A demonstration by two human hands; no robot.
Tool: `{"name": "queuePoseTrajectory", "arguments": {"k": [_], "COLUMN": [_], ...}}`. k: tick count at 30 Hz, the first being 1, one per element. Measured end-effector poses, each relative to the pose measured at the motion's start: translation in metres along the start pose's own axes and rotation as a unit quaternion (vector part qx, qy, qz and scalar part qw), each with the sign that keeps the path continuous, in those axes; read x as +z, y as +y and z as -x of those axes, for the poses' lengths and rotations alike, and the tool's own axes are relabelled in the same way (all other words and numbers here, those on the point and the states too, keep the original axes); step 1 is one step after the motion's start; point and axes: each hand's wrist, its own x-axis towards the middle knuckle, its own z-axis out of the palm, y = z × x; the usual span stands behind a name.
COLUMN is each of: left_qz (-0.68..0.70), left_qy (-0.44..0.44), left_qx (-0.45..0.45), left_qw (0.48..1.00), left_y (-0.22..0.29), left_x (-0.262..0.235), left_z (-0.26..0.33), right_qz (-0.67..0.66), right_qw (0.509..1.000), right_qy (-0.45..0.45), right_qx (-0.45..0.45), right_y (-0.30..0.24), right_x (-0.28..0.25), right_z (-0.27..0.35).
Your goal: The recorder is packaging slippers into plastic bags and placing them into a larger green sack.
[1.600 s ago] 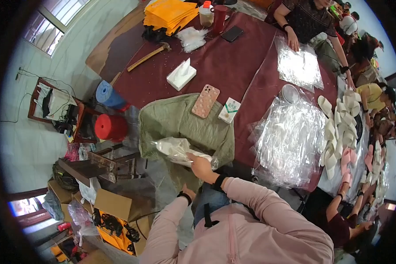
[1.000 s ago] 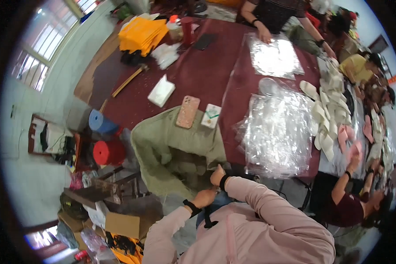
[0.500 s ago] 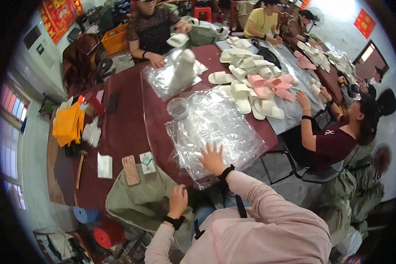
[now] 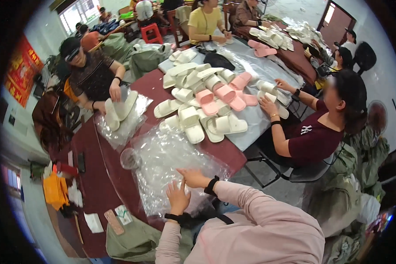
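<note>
Along the near edge of the maroon tabletop [image 4: 91, 187], I have both bare hands over a loose stack of clear plastic bags [image 4: 160, 160]. The left hand [image 4: 178, 199] is open, fingers spread and pointing toward the far edge. The right hand [image 4: 195, 178] comes across from the right with its fingers stretched out, meeting the left fingertips from my viewpoint; I cannot tell whether it grips a bag.

A round clear container [image 4: 129, 159] sits at the stack's left border. Toward the tabletop's right edge I see a heap of white slippers [image 4: 192, 125], running onto the grey-covered surface beside it, with pink slippers [image 4: 225, 93] on top. At the far edge, a co-worker in a dark shirt handles a pair of white slippers above more clear bags [image 4: 114, 134].

To the left, a green sack [image 4: 134, 242] drapes over the near edge, a pink phone [image 4: 114, 222] lying by it next to a white tissue pack [image 4: 93, 223]. Folded yellow bags [image 4: 55, 191] are piled near the left end.
</note>
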Motion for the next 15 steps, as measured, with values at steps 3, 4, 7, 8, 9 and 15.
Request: {"name": "queuePoseTrajectory", "arguments": {"k": [3, 4, 7, 8, 9, 15], "left_qz": [0.023, 0.027, 0.020, 0.009, 0.007, 0.007], "left_qy": [-0.104, -0.116, -0.147, -0.163, -0.163, -0.228], "left_qx": [-0.095, -0.104, -0.118, -0.130, -0.124, -0.163], "left_qw": [0.990, 0.987, 0.982, 0.978, 0.979, 0.960], "left_y": [0.014, 0.015, 0.021, 0.021, 0.027, 0.029], "left_x": [0.011, 0.017, 0.023, 0.025, 0.026, 0.034], "left_z": [-0.021, -0.026, -0.038, -0.040, -0.046, -0.052], "right_qz": [-0.148, -0.094, -0.128, -0.129, -0.090, -0.288], "right_qw": [0.982, 0.973, 0.930, 0.916, 0.897, 0.847], "right_qy": [0.073, 0.171, 0.344, 0.373, 0.418, 0.363], "right_qx": [-0.094, -0.122, -0.025, 0.074, 0.109, 0.260], "right_y": [0.042, 0.057, 0.110, 0.127, 0.167, 0.230], "right_x": [-0.043, -0.059, -0.113, -0.124, -0.126, -0.154], "right_z": [-0.001, -0.002, -0.007, -0.008, -0.016, -0.067]}}
